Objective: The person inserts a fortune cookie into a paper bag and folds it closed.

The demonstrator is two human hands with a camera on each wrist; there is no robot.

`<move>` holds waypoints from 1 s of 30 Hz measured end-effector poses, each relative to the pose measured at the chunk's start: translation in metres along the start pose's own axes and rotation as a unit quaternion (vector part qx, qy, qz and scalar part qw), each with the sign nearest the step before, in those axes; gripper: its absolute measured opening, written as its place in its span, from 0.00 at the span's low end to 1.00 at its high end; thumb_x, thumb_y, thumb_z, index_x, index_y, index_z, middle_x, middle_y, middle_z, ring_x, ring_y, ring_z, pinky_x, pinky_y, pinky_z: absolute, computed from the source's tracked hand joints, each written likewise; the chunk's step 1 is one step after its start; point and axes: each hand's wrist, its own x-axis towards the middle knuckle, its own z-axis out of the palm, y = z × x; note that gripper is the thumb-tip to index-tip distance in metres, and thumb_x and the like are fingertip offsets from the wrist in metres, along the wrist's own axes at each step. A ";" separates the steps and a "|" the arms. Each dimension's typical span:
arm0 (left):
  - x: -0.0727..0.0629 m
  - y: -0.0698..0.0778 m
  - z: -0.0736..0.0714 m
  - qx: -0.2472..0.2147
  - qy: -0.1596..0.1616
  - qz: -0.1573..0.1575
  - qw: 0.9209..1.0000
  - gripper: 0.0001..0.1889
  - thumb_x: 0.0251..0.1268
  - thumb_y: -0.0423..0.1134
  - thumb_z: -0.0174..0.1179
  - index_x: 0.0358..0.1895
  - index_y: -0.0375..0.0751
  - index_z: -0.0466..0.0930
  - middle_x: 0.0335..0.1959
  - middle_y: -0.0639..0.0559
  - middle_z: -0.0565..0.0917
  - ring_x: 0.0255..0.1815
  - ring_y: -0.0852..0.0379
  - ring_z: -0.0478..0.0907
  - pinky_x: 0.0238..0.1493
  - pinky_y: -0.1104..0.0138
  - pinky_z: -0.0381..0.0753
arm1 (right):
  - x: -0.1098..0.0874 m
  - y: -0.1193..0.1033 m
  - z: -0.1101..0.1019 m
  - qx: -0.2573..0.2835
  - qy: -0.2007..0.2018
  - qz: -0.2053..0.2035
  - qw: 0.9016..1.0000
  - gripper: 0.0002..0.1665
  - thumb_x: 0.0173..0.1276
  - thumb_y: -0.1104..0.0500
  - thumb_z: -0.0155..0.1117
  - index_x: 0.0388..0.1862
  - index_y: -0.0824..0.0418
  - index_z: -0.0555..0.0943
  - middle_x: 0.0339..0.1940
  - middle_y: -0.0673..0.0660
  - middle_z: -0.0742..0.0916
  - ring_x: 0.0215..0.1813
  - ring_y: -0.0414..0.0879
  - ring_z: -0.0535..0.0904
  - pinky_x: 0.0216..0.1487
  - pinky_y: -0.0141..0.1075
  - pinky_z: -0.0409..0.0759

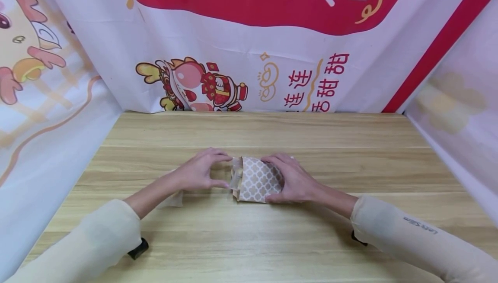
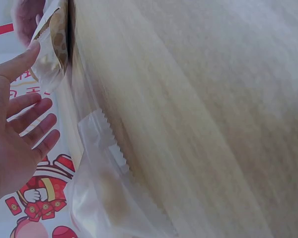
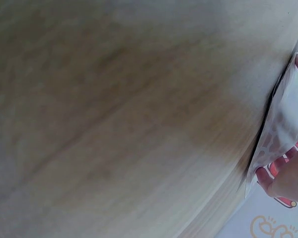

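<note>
A tan paper bag (image 1: 258,180) with a white lattice pattern lies on the wooden table, its mouth turned left. Fingers and thumb of my right hand (image 1: 294,180) grip it across its right part. A clear packet (image 1: 235,177) pokes out of the mouth; its contents are blurred. At that end my left hand (image 1: 202,169) holds thumb and fingers apart, the tips close to the packet. In the left wrist view its thumb (image 2: 20,62) overlaps the packet's edge; I cannot tell if they touch. Another see-through packet (image 2: 109,183) with a serrated edge lies beneath the left wrist.
The wood-grain table (image 1: 249,239) reaches back to a printed cloth (image 1: 249,66) hanging upright behind it. More printed cloth stands along the left side (image 1: 58,114) and the right side (image 1: 455,114). A dark strap (image 1: 138,248) shows under the left sleeve.
</note>
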 end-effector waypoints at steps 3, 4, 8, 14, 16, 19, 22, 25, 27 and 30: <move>0.001 0.001 0.001 -0.026 0.004 -0.004 1.000 0.41 0.54 0.50 0.79 0.70 0.35 0.75 0.70 0.37 0.75 0.72 0.36 0.70 0.74 0.40 0.67 | 0.000 0.000 0.000 0.000 0.000 0.001 1.000 0.62 0.39 0.41 0.88 0.74 0.56 0.72 0.67 0.57 0.80 0.69 0.54 0.73 0.73 0.57 0.69; 0.002 0.001 0.001 -0.033 0.005 -0.004 0.999 0.41 0.53 0.49 0.80 0.70 0.35 0.76 0.69 0.37 0.76 0.71 0.37 0.71 0.73 0.41 0.68 | 0.000 0.000 0.000 0.000 0.000 0.001 1.000 0.62 0.39 0.41 0.88 0.74 0.56 0.72 0.67 0.57 0.80 0.69 0.54 0.73 0.73 0.57 0.69; 0.005 0.003 0.003 -0.053 0.011 -0.001 0.999 0.42 0.50 0.47 0.82 0.69 0.35 0.76 0.64 0.41 0.79 0.65 0.41 0.75 0.70 0.45 0.74 | 0.000 0.000 0.000 0.003 0.001 0.001 1.000 0.62 0.39 0.41 0.88 0.74 0.56 0.72 0.67 0.57 0.80 0.69 0.55 0.73 0.73 0.57 0.69; 0.008 0.007 0.007 -0.058 0.020 -0.006 0.998 0.43 0.46 0.49 0.83 0.68 0.36 0.78 0.59 0.44 0.80 0.61 0.45 0.77 0.66 0.47 0.78 | 0.001 0.001 0.000 0.004 0.003 -0.002 1.000 0.62 0.39 0.41 0.88 0.74 0.55 0.72 0.67 0.56 0.80 0.69 0.54 0.73 0.72 0.58 0.70; 0.009 0.007 0.009 -0.059 0.023 -0.010 0.998 0.44 0.46 0.50 0.84 0.68 0.37 0.78 0.58 0.45 0.80 0.61 0.45 0.77 0.66 0.47 0.78 | 0.000 0.001 -0.001 0.007 0.003 -0.002 1.000 0.62 0.39 0.41 0.88 0.74 0.55 0.72 0.67 0.56 0.80 0.69 0.54 0.73 0.72 0.59 0.70; 0.011 0.009 0.011 -0.060 0.024 -0.018 0.998 0.44 0.44 0.51 0.84 0.68 0.38 0.78 0.59 0.45 0.80 0.63 0.44 0.76 0.67 0.46 0.77 | 0.000 0.001 -0.002 0.010 0.002 -0.002 1.000 0.62 0.39 0.41 0.88 0.75 0.55 0.71 0.68 0.57 0.80 0.69 0.55 0.73 0.72 0.59 0.70; 0.012 0.012 0.013 -0.062 0.024 -0.024 0.997 0.45 0.43 0.51 0.84 0.68 0.38 0.77 0.60 0.45 0.80 0.64 0.44 0.75 0.68 0.44 0.76 | 0.000 0.001 -0.003 0.013 0.001 -0.002 1.000 0.62 0.39 0.41 0.88 0.75 0.55 0.71 0.68 0.56 0.80 0.69 0.55 0.74 0.72 0.59 0.69; 0.015 0.015 0.015 -0.063 0.023 -0.026 0.997 0.45 0.43 0.51 0.84 0.68 0.36 0.77 0.58 0.46 0.80 0.62 0.46 0.76 0.67 0.47 0.77 | 0.000 0.001 -0.003 0.016 0.001 -0.002 1.000 0.62 0.39 0.41 0.88 0.75 0.55 0.71 0.67 0.56 0.80 0.69 0.54 0.74 0.72 0.60 0.70; 0.016 0.015 0.016 -0.062 0.023 -0.023 0.998 0.45 0.44 0.51 0.84 0.67 0.35 0.77 0.57 0.47 0.80 0.61 0.47 0.76 0.67 0.48 0.77 | -0.001 0.000 -0.004 0.017 0.001 -0.003 1.000 0.63 0.39 0.41 0.88 0.75 0.55 0.71 0.67 0.56 0.80 0.68 0.54 0.74 0.71 0.60 0.70; 0.016 0.016 0.015 -0.060 0.019 -0.021 0.998 0.45 0.45 0.51 0.83 0.67 0.34 0.77 0.56 0.47 0.80 0.60 0.47 0.76 0.67 0.49 0.78 | -0.001 0.000 -0.005 0.016 -0.002 -0.004 1.000 0.63 0.40 0.41 0.88 0.75 0.55 0.71 0.67 0.56 0.80 0.68 0.54 0.74 0.72 0.60 0.70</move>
